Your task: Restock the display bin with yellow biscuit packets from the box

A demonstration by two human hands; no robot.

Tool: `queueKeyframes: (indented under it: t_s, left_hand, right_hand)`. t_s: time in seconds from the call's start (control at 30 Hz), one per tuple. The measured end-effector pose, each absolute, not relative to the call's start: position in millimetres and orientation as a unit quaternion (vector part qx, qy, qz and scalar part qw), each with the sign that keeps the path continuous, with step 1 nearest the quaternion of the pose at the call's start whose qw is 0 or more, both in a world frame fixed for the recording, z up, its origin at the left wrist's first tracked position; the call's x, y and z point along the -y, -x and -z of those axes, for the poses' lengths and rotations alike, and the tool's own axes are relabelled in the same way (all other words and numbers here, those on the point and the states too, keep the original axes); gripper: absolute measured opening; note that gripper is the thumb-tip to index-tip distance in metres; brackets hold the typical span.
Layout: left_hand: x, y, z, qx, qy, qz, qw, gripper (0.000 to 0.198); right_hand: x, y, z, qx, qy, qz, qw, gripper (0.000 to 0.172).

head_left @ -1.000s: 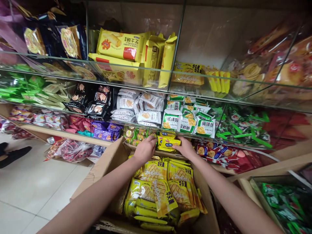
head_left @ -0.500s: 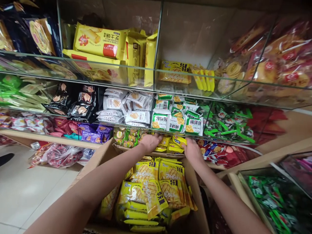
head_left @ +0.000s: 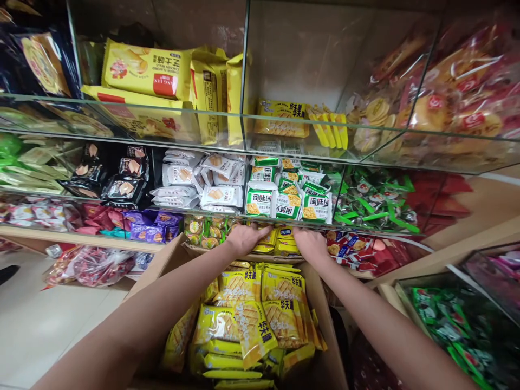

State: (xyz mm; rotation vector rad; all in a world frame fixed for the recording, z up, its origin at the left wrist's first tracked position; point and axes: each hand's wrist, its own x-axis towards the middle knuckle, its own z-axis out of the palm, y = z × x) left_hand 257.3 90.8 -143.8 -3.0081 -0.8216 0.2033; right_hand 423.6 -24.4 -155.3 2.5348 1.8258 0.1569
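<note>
Both my hands reach into a low glass shelf compartment. My left hand [head_left: 245, 238] and my right hand [head_left: 309, 245] press from either side on a small pile of yellow cracker packets [head_left: 280, 242] lying there, fingers curled around them. Just below my forearms stands an open cardboard box [head_left: 162, 265] filled with several more of the same yellow cracker packets [head_left: 252, 319].
Glass shelves hold white snack packs [head_left: 215, 181], green-and-white cracker packs [head_left: 286, 197], black packs [head_left: 117, 179], green candies [head_left: 374, 200], purple packs [head_left: 150, 225] and large yellow boxes [head_left: 150, 73] above. A bin of green sweets [head_left: 455, 325] is at right. Tiled floor [head_left: 36, 319] lies left.
The view has shifted right and slightly closer. My hands have pushed the yellow packets deeper into the low shelf compartment and drawn nearer together around them.
</note>
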Motion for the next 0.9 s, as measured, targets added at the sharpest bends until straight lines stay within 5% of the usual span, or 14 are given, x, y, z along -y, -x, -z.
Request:
queueKeyframes:
  t_s: [0.47,0.9]
  left_hand:
    - [-94,-250,138,0.253,0.967,-0.019,0.003,0.040]
    - [-61,-118,90,0.136,0.985,0.047,-0.096,0.035]
  right_hand:
    - [44,-426,152,-0.588,-0.804,-0.080,0.032,0.025]
    - [102,-402,140,-0.678,-0.683,-0.124,-0.241,0.020]
